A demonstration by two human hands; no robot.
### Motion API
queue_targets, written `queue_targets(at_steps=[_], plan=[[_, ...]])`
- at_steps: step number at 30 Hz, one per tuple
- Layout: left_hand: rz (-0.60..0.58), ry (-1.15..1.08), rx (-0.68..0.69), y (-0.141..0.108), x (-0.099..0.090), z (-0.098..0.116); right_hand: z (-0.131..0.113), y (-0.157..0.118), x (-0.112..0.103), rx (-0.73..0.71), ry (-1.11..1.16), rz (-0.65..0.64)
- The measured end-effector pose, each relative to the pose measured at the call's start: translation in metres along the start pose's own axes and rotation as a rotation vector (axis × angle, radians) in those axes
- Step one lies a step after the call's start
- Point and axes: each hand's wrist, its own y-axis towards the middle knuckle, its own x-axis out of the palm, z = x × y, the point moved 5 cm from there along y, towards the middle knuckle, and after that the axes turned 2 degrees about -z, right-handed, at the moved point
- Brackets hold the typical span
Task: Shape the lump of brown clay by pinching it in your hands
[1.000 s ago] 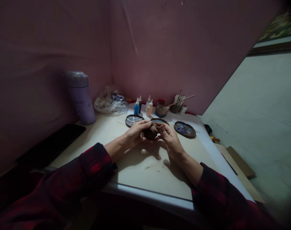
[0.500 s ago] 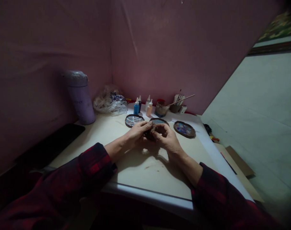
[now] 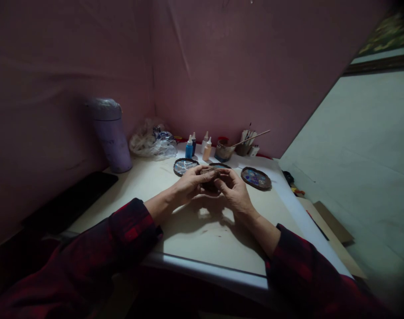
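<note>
Between my hands, just above the table, is a lump of brown clay (image 3: 210,177). My left hand (image 3: 189,184) grips its left side, thumb laid across the top. From the right, my right hand (image 3: 234,191) holds it with thumb and fingers pressed against the edge. Fingers cover part of the lump's outline. Behind it, a round dark-rimmed dish with a blue inside (image 3: 221,165) is partly hidden. A similar dish with pale branching lines (image 3: 185,166) lies to the left, and one with blue and purple patches (image 3: 256,178) to the right.
Several small nozzle bottles (image 3: 188,148) stand at the back beside a jar with a brush across it (image 3: 223,152) and a brush holder (image 3: 244,144). Crumpled plastic (image 3: 154,142) and a purple tumbler (image 3: 112,139) are left. A dark flat slab (image 3: 72,199) lies along the table's left edge.
The clay lump has been tipped so more of its top faces me. My right fingers have shifted outward along its right edge, and my left thumb lies flatter on it.
</note>
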Motion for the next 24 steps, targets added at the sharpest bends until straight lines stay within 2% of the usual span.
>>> queue_targets(at_steps=[7,13,18,24], plan=[[0.082,0.014,-0.005,0.0007,-0.0037,-0.0009,0.0050,-0.0005,-0.0015,0.057,0.024,0.009],[0.051,0.030,0.016,0.0014,-0.0054,-0.0014,0.0039,-0.0022,0.0006,0.090,0.081,-0.002],[0.036,0.069,0.023,0.0005,-0.0040,-0.0015,0.0033,-0.0027,0.0010,0.074,0.068,-0.006],[0.119,-0.023,0.041,-0.0008,-0.0018,-0.0009,-0.0017,-0.0023,0.0018,0.006,0.035,-0.010]])
